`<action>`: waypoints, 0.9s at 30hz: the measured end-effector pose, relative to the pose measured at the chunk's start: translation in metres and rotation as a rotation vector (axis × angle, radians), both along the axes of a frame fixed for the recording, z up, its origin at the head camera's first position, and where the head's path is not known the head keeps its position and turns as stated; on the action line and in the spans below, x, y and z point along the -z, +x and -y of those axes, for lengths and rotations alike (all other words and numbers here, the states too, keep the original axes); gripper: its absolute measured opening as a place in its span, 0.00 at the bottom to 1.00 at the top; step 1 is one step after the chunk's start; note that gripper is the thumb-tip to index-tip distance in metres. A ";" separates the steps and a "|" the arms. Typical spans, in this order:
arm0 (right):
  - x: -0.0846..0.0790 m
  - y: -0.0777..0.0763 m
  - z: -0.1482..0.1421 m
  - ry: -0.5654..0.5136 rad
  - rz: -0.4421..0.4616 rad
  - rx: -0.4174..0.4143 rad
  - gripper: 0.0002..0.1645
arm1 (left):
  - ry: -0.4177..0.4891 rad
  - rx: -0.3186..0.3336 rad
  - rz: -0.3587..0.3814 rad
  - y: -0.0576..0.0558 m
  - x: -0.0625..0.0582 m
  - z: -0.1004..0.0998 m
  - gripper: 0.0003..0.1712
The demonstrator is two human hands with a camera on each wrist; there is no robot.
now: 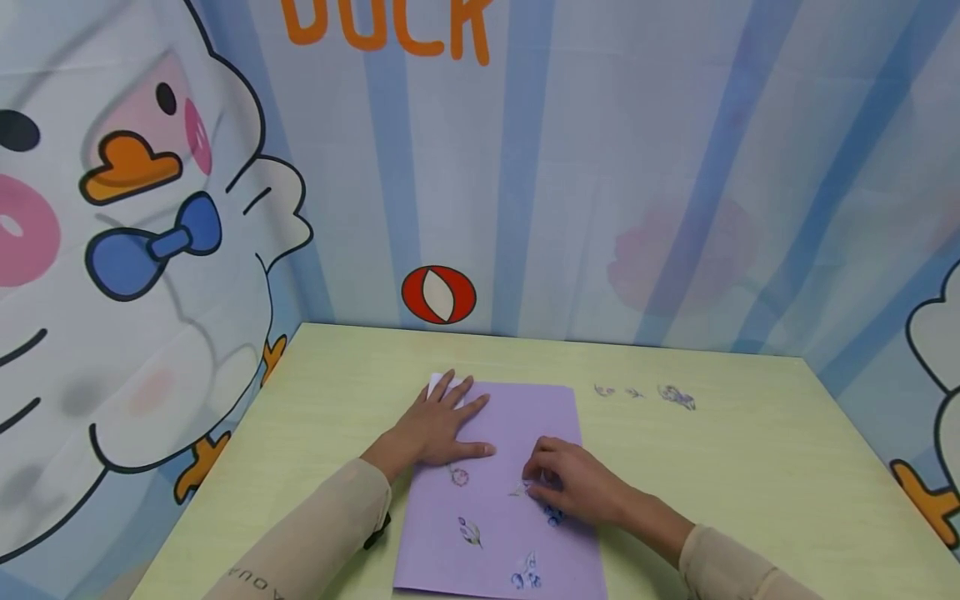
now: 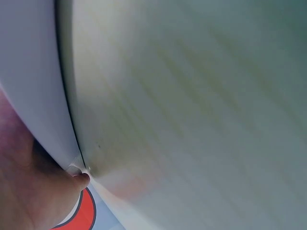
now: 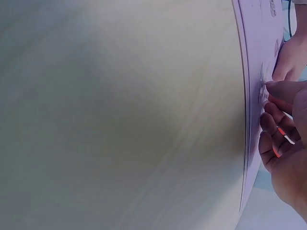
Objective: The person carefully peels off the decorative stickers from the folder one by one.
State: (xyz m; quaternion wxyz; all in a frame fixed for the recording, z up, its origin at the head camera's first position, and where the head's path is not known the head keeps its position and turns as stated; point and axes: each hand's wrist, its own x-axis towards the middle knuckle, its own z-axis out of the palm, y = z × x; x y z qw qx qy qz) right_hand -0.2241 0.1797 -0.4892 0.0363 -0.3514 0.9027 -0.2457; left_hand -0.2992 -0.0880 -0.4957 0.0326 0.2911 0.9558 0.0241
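Note:
A purple sheet (image 1: 517, 417), folded or layered at its edge, lies on the table. My left hand (image 1: 438, 425) rests on its upper left part with fingers spread. Over the right side, my right hand (image 1: 573, 483) has curled fingers, thumb and fingertips pinching a small flower sticker (image 1: 517, 491), mostly hidden by them. The right wrist view shows the right hand (image 3: 288, 129) close over the sheet. Beneath that hand, a blue flower sticker (image 1: 554, 517) shows partly. A pink rose sticker (image 1: 459, 477), a tulip-like sticker (image 1: 470, 532) and another blue flower sticker (image 1: 527, 575) lie on the sheet.
Several loose flower stickers, among them a larger purple one (image 1: 677, 397), lie on the pale yellow table (image 1: 750, 467) right of the sheet. A cloth backdrop (image 1: 585, 167) with printed ducks stands behind the table's far edge.

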 end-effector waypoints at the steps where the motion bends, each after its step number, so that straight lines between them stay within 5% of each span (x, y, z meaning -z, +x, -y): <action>1: 0.000 0.000 0.000 -0.008 0.011 0.003 0.06 | 0.000 0.000 -0.001 0.000 0.000 0.000 0.54; 16: 0.002 -0.001 0.000 -0.188 0.110 0.012 0.05 | 0.001 -0.005 -0.002 0.000 0.000 0.000 0.54; 27: 0.002 -0.001 -0.002 -0.222 0.150 0.039 0.06 | 0.004 -0.009 0.001 0.001 -0.002 0.000 0.54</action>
